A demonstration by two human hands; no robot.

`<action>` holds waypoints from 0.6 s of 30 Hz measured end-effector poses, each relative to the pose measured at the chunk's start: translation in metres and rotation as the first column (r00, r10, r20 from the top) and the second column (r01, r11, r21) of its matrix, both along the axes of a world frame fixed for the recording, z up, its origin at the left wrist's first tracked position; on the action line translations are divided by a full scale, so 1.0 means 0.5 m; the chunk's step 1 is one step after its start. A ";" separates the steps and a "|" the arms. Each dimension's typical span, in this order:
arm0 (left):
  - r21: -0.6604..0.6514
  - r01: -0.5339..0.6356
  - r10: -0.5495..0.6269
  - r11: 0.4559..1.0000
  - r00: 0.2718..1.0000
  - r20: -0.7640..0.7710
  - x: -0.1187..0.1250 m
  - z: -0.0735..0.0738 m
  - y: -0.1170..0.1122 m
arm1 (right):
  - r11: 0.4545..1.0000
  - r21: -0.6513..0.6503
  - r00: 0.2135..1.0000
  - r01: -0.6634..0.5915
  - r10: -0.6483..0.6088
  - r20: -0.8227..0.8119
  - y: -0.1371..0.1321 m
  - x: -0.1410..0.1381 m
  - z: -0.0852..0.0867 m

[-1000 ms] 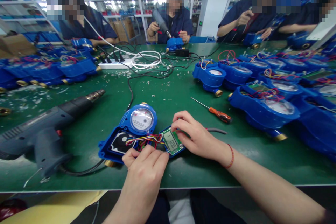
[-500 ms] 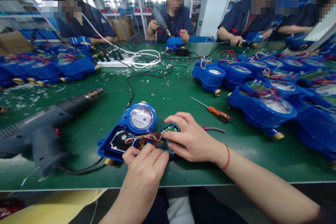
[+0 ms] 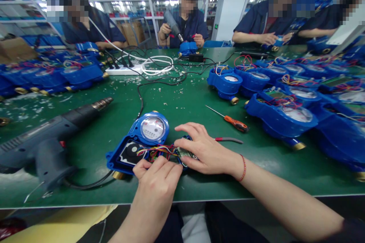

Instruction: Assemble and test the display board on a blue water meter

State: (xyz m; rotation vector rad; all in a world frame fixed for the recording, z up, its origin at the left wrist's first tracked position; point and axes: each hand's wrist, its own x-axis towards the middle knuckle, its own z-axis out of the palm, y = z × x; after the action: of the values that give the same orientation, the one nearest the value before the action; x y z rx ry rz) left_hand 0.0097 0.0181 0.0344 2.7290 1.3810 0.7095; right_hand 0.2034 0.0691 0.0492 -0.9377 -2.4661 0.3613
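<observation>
A blue water meter [image 3: 119,165] lies in front of me with its box part uncovered and coloured wires [image 3: 160,149] running out to the right. My left hand [image 3: 158,180] is closed at the near right edge of the box, fingers bent down among the wires; what they pinch is hidden. Over a green circuit board [image 3: 182,153] in a small blue cover, my right hand [image 3: 203,150] curves its fingers and holds it by thumb and fingertips. The meter's round dial [image 3: 153,127] faces up.
A heat gun [image 3: 54,136] lies at left. To the right are an orange screwdriver [image 3: 236,123], a grey cable [image 3: 230,140] and several blue meters [image 3: 296,115]. A white power strip [image 3: 125,69] with cords sits farther back. Co-workers [image 3: 186,26] handle meters across the table.
My right fingers have shifted on the circuit board, and less of its green face shows. My left hand stays nearly in place. The co-worker at right now holds a meter with both hands.
</observation>
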 end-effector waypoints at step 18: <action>0.115 0.068 -0.079 0.991 0.993 0.088 -0.001 -0.013 -0.004 | 0.896 -0.444 1.000 0.002 -0.005 -0.004 0.005 0.014 0.035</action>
State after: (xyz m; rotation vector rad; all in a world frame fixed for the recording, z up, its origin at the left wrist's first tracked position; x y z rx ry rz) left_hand 0.0093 0.0160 0.0280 2.7738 1.2521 0.9224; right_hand 0.2105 0.0719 0.0665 -1.1125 -2.4194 0.9567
